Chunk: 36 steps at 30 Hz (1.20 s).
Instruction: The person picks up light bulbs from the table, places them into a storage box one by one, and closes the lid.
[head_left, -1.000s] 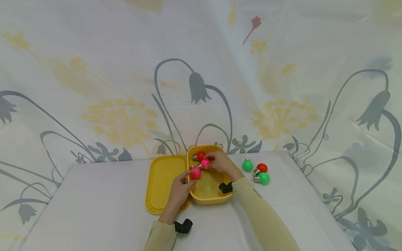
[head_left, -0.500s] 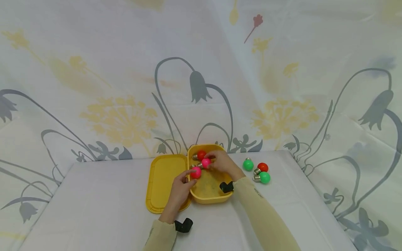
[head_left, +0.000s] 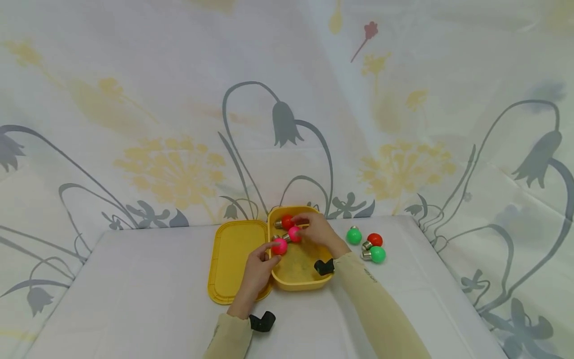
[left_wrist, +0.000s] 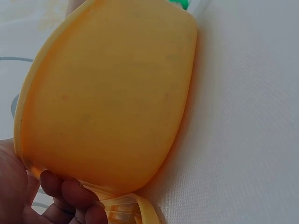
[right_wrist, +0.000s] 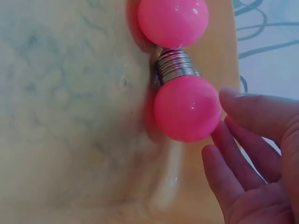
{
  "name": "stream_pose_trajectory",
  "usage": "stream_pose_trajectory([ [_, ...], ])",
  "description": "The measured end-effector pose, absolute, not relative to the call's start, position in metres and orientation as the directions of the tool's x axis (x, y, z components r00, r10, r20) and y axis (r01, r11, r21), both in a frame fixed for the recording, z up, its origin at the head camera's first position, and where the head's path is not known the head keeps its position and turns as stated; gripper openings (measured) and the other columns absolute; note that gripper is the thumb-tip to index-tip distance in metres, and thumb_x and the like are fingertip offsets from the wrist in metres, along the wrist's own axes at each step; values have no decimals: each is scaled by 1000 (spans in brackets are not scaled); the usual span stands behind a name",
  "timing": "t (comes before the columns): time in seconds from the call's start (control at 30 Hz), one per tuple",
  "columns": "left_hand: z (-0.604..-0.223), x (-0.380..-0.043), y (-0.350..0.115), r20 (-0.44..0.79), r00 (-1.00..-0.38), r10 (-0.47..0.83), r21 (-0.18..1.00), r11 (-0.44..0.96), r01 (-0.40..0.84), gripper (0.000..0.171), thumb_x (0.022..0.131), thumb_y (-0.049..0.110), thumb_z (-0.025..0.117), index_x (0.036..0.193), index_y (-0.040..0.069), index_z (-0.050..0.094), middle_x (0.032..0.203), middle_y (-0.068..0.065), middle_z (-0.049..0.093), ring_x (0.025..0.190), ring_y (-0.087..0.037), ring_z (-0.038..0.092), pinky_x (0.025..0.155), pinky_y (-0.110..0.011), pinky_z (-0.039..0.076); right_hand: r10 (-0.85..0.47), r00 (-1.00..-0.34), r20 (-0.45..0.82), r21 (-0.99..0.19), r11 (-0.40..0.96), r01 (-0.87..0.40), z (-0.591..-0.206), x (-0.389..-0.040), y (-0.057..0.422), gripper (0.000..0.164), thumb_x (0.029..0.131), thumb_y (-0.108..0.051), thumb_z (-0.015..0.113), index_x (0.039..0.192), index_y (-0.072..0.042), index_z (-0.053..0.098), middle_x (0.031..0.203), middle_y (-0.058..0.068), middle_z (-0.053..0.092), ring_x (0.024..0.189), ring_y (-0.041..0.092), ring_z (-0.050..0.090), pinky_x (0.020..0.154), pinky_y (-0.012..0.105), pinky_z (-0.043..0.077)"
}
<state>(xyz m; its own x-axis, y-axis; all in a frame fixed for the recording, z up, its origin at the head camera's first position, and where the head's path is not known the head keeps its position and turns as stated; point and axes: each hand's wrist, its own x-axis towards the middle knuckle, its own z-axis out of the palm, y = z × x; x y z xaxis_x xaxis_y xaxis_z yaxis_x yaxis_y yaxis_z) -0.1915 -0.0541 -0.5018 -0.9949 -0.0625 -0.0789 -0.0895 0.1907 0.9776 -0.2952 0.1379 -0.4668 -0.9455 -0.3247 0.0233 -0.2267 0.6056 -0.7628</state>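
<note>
In the yellow plastic box (head_left: 299, 286) lie two pink light bulbs and a red light bulb (head_left: 287, 222). My left hand (head_left: 256, 273) grips the box's left wall, thumb and index finger over the rim, other fingers (left_wrist: 77, 193) curled against the outside. Its index finger overlaps the left pink bulb (head_left: 280, 248) in the head view. My right hand (head_left: 317, 230) reaches in from the right, fingers loosely spread beside the other pink bulb (right_wrist: 188, 108). In the right wrist view its thumb tip is right at that bulb's side, and the bulb's metal screw base points toward the left pink bulb.
A yellow lid (head_left: 226, 264) lies flat on the white-covered table, left against the box. To the right of the box are a red bulb (head_left: 374, 240) and two green bulbs, one farther back (head_left: 354, 236) and one nearer (head_left: 377, 255). A flower-printed cloth (head_left: 251, 164) hangs behind.
My right hand's fingers have loosened around the pink bulb and spread a little above it. The left hand and the bulbs have barely moved.
</note>
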Motion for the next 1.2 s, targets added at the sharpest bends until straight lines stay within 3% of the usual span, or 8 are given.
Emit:
stream_pose_trajectory([
  [0.53, -501, -191, -53, -90, -993, -71, 976, 192, -102, 34, 90, 13, 70, 124, 14, 69, 74, -3, 43, 70, -19, 44, 55, -22, 34, -349, -933, 91, -854, 454, -253, -449, -294, 151, 35, 89, -3, 72, 123, 3, 66, 118, 17, 68, 113, 33, 63, 96, 42, 49],
  [0.77, -502, -191, -53, -74, -995, -63, 979, 186, -85, 33, 90, 12, 70, 123, 13, 69, 73, -2, 42, 68, -18, 43, 54, -23, 33, -337, -938, 84, -854, 461, -242, -441, -289, 161, 37, 90, -8, 72, 125, 2, 65, 121, 15, 67, 116, 31, 62, 97, 42, 49],
  [1.03, -503, -191, -54, -69, -996, -58, 980, 181, -79, 33, 90, 12, 70, 123, 13, 69, 73, -2, 42, 69, -18, 43, 54, -22, 32, -341, -932, 121, -879, 399, -260, -435, -286, 175, 39, 91, -2, 69, 128, 7, 61, 127, 25, 61, 118, 36, 60, 96, 42, 49],
  [1.2, -501, -191, -53, -75, -995, -62, 980, 178, -85, 33, 90, 12, 70, 123, 13, 69, 73, -3, 42, 69, -19, 43, 54, -22, 32, -330, -934, 135, -881, 392, -266, -435, -282, 187, 42, 91, -4, 70, 130, 8, 59, 128, 24, 61, 118, 35, 60, 95, 39, 50],
])
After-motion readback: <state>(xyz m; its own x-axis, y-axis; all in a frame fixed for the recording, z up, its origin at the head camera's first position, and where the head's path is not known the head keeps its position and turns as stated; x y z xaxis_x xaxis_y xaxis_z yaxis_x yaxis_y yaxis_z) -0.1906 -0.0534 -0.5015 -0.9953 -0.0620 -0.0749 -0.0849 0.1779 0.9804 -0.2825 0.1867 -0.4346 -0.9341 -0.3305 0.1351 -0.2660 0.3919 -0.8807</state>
